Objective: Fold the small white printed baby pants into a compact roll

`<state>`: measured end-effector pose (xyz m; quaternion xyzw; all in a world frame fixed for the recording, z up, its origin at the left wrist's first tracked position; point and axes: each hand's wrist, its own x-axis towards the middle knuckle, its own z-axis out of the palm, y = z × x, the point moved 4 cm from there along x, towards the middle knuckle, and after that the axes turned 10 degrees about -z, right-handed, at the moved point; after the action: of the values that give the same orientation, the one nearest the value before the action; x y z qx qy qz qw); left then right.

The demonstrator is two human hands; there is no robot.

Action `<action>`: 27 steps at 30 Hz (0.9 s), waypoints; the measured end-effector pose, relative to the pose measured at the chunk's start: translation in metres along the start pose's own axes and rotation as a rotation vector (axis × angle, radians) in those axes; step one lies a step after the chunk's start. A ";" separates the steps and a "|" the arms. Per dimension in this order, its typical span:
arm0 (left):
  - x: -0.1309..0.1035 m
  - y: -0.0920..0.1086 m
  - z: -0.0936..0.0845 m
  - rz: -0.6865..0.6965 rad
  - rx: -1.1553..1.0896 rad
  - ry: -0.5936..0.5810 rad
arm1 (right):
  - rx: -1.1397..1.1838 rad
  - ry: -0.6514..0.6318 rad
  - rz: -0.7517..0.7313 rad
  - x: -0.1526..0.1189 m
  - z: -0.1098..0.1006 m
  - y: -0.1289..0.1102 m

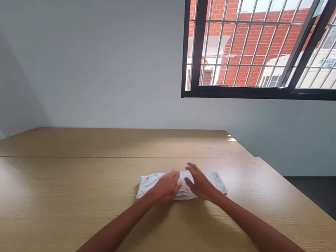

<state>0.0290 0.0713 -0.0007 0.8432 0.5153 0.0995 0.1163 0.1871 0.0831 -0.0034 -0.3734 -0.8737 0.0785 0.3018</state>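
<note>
1. In the head view, my only view, a folded white cloth (185, 192) with a small print lies on the wood-toned counter (51, 197), between the seam (88, 157) and the near edge, and closer to the counter's right edge than to its far-left corner.
2. The cloth's long axis runs left to right, roughly along the seam; its right end sits a little farther from me than its left.
3. My left fingers (174, 176) lie flat on the cloth just left of its middle, stretched out and close together, with the thumb set apart; I see no fold pinched there.
4. My right fingers (194, 170) are spread wide over the cloth, right of the middle, the thumb well apart from the index. I cannot tell whether they touch it.
5. So the cloth is beneath both sets of fingers, its 2 ends reaching out past them, and neither hand is clearly nearer: the left end lies on my left hand's side, the right end on my right's.
</note>
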 end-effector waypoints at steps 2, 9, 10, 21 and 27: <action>0.011 0.010 0.005 0.042 0.015 -0.005 | 0.099 -0.012 0.010 0.015 0.017 -0.013; 0.014 0.014 0.033 0.092 0.043 0.001 | 0.158 -0.145 -0.001 0.014 0.042 -0.017; 0.012 0.012 0.036 0.082 0.038 0.008 | 0.155 -0.166 -0.005 0.012 0.042 -0.016; 0.008 0.000 0.041 -0.075 0.081 0.027 | -0.055 -0.266 0.017 -0.003 0.036 -0.002; -0.008 -0.009 0.030 -0.087 0.101 0.053 | -0.125 -0.263 0.030 -0.016 0.031 0.014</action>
<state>0.0265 0.0655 -0.0322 0.8219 0.5586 0.0905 0.0644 0.1861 0.0843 -0.0405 -0.3910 -0.9032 0.0767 0.1598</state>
